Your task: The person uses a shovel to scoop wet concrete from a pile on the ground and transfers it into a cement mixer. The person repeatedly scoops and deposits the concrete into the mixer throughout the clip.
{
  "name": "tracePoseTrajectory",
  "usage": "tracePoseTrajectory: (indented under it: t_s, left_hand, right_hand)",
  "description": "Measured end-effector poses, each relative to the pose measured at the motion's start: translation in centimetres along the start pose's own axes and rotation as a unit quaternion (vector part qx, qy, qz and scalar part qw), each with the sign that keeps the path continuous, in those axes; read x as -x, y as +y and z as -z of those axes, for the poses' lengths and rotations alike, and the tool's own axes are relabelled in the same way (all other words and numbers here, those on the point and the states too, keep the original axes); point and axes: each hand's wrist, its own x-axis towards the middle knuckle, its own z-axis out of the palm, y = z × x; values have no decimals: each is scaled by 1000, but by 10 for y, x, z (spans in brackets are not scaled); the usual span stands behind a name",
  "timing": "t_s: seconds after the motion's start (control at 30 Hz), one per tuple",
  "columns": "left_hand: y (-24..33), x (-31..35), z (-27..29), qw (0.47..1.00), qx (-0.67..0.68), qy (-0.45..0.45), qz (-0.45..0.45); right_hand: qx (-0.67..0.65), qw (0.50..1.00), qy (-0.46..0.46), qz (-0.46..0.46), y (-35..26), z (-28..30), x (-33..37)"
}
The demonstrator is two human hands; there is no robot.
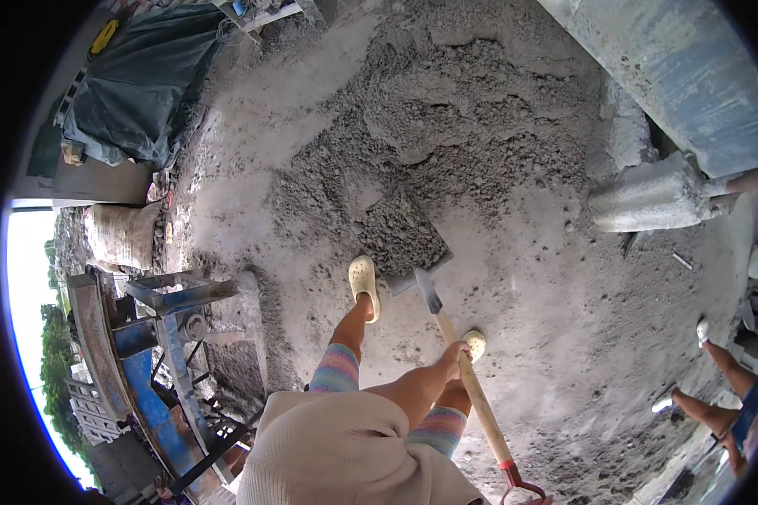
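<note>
My left hand (454, 357) is wrapped round the wooden shaft of a shovel (485, 407), partway down it. At the lower edge, my right hand (545, 501) shows only as a sliver of fingers on the shovel's red D-shaped grip (520, 482). The metal blade lies low at the near edge of a spread of wet grey concrete mix (480, 118), loaded with a heap of the mix (400, 236). My feet in pale clogs (363, 279) stand on either side of the shaft, with the left clog close to the blade.
On the left stand a blue metal frame (177, 337), a filled sack (125, 234) and a dark tarp (143, 84). A concrete-crusted block (648, 198) and a large grey-blue sheet (691, 76) are at the right. Another person (733, 404) is at the far right.
</note>
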Motion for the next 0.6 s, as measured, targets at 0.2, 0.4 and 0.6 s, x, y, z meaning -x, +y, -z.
tracePoseTrajectory:
  t_s: [0.2, 0.4, 0.6]
  left_hand:
    - [-91, 133, -53, 994, 4, -8, 108]
    - [-67, 160, -22, 993, 8, -69, 98]
    - [103, 190, 27, 988, 71, -30, -133]
  right_hand:
    - [29, 999, -42, -15, -100, 144, 72]
    - [82, 991, -81, 72, -114, -6, 93]
    - [105, 965, -199, 135, -58, -192, 130]
